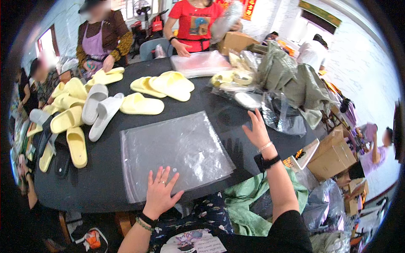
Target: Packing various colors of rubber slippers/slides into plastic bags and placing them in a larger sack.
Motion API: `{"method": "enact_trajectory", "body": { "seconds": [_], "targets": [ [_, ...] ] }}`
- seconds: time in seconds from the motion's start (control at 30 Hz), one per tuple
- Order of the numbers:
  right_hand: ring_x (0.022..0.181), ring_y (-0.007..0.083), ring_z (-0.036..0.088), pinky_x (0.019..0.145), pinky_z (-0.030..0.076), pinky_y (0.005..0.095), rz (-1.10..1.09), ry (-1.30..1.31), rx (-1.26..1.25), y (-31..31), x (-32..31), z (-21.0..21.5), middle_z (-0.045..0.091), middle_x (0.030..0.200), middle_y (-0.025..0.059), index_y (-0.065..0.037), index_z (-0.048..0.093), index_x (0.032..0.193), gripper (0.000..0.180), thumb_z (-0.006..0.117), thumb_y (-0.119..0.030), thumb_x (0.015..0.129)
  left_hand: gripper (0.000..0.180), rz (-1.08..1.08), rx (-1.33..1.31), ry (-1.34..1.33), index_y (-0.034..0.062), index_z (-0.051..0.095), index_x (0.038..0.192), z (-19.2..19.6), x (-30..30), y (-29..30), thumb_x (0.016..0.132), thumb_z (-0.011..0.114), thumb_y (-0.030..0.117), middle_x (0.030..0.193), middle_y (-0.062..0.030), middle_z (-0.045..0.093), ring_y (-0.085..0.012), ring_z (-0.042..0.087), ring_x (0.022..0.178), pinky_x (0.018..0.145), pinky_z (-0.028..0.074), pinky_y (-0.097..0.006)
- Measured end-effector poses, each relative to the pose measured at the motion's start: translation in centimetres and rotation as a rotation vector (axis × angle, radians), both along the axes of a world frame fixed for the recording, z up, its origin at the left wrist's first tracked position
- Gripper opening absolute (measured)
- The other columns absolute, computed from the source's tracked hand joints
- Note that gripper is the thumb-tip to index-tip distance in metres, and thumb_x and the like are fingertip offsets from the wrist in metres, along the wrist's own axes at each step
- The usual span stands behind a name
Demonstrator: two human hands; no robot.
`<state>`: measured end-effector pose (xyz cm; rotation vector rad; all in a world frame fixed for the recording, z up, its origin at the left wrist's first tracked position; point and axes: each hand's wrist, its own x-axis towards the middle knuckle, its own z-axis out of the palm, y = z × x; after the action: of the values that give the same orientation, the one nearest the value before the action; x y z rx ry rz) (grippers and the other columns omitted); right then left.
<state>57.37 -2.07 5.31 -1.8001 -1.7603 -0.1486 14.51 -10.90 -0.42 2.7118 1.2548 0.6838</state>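
A stack of clear plastic bags [181, 152] lies flat on the black table in front of me. My left hand [163, 189] rests on its near edge, fingers spread and holding nothing. Out to the right, my right hand [256, 130] is raised over the table with its fingers apart and nothing in them. Just beyond its fingertips is a white slipper [248, 100] in clear wrapping, beside a crumpled clear bag [280, 113]. Pale yellow slippers [142, 104] lie past the bag stack, and a grey pair [101, 111] is to the left.
More yellow slippers [76, 146] crowd the table's left side. Across the table, one person [194, 25] touches a pile of clear bags [198, 63]; another in an apron [95, 46] handles slippers. A green-grey sack [291, 71] sits at back right, cardboard boxes [331, 152] beyond the right edge.
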Motion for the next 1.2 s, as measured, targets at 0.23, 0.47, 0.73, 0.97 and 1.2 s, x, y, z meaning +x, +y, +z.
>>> {"method": "enact_trajectory", "body": {
  "seconds": [0.23, 0.47, 0.73, 0.97, 1.2],
  "targets": [
    [0.145, 0.0458, 0.019, 0.11, 0.033, 0.0557, -0.286, -0.376, -0.123, 7.2, 0.7, 2.2, 0.014, 0.161, 0.0207, -0.015, 0.026, 0.153, 0.099, 0.082, -0.024, 0.072, 0.061, 0.056, 0.008, 0.019, 0.0171, 0.058, 0.135, -0.1, -1.0, -0.6, 0.082, 0.069, 0.046, 0.149, -0.0172, 0.042, -0.0402, 0.037, 0.138, 0.112, 0.022, -0.063],
    [0.09, 0.0329, 0.07, 0.08, 0.053, 0.0474, -0.242, -0.524, -0.041, 11.7, 2.8, 2.4, 0.071, 0.096, 0.0126, -0.012, 0.062, 0.103, 0.021, 0.056, -0.006, 0.084, 0.061, 0.031, 0.011, 0.017, 0.018, 0.059, 0.134, -0.1, -0.7, -0.4, 0.082, 0.069, 0.047, 0.146, -0.0175, 0.045, -0.0409, 0.041, 0.135, 0.111, 0.023, -0.063],
    [0.086, 0.0405, 0.067, 0.078, 0.054, 0.0482, -0.023, -0.327, 0.323, 8.6, 3.7, 14.6, 0.069, 0.093, 0.02, -0.009, 0.065, 0.106, 0.029, 0.059, -0.004, 0.079, 0.058, 0.004, 0.052, -0.015, 0.0163, 0.059, 0.132, -0.1, -0.7, -0.2, 0.085, 0.066, 0.049, 0.142, -0.0194, 0.049, -0.0414, 0.043, 0.133, 0.109, 0.026, -0.065],
    [0.072, 0.0309, 0.067, 0.068, 0.051, 0.04, -0.004, -0.06, 0.186, 2.1, -2.9, 24.7, 0.07, 0.08, 0.0187, -0.002, 0.066, 0.115, 0.034, 0.069, -0.016, 0.085, 0.057, 0.017, -0.002, -0.016, 0.0153, 0.056, 0.135, -0.4, -1.4, -0.7, 0.087, 0.067, 0.045, 0.147, -0.0197, 0.042, -0.041, 0.039, 0.137, 0.113, 0.019, -0.064],
    [0.075, 0.0085, 0.061, 0.064, 0.048, 0.023, 0.487, 0.799, 0.072, -0.3, -8.9, 25.3, 0.067, 0.092, 0.0015, 0.002, 0.065, 0.109, 0.021, 0.062, -0.012, 0.094, 0.067, -0.002, -0.333, -0.718, 0.0087, 0.037, 0.148, 2.0, -1.6, -1.3, 0.094, 0.062, 0.04, 0.15, -0.0177, 0.038, -0.0393, 0.039, 0.137, 0.113, 0.027, -0.057]
  ]
}}
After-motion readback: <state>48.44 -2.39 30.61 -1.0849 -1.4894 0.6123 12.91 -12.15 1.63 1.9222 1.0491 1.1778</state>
